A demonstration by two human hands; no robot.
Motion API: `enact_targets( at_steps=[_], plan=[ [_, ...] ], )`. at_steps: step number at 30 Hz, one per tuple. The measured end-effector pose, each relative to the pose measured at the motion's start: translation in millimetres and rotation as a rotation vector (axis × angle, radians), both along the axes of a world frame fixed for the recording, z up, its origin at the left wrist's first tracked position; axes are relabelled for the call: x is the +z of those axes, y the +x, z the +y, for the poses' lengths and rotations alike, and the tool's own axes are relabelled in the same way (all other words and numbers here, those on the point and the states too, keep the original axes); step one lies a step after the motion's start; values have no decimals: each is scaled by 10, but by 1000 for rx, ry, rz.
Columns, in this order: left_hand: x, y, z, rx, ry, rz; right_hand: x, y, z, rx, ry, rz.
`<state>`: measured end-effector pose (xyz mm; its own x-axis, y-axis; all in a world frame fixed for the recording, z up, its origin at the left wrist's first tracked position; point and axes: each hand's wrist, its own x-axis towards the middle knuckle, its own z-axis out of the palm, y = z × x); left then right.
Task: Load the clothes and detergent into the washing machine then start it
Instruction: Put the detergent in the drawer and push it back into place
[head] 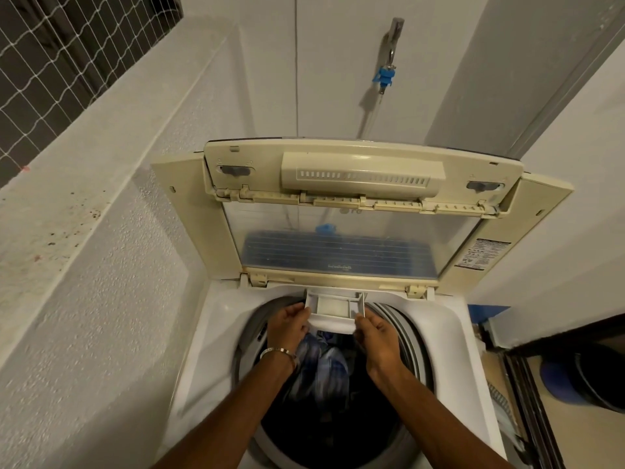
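We look down into an open top-loading washing machine point(216, 333) whose lid point(358, 211) stands folded upright against the wall. Our left hand point(289, 324) and right hand point(375, 331) each grip a front corner of the white detergent drawer point(333, 304), which juts out over the back rim of the drum. Blue and dark clothes point(321, 363) lie in the drum below. A metal bangle point(279, 352) circles our left wrist. A blue tap fitting point(385, 77) hangs on the wall above.
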<state>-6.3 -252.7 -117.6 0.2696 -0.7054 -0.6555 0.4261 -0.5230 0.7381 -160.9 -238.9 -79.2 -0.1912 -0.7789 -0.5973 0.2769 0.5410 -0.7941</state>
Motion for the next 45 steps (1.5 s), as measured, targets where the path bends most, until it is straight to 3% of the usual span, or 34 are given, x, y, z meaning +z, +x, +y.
enact_targets(
  at_steps=[13, 23, 33, 45],
  plan=[
    [-42, -4, -4, 7, -18, -13, -17, 20, -17, -14, -32, 54],
    [-10, 23, -8, -34, -31, 2, 15, 38, 30, -28, -16, -43],
    [1, -57, 5, 3, 3, -1, 63, -4, -50, -29, 38, 28],
    [-35, -94, 18, 9, -39, -8, 43, -49, -57, 12, -46, 29]
  ],
)
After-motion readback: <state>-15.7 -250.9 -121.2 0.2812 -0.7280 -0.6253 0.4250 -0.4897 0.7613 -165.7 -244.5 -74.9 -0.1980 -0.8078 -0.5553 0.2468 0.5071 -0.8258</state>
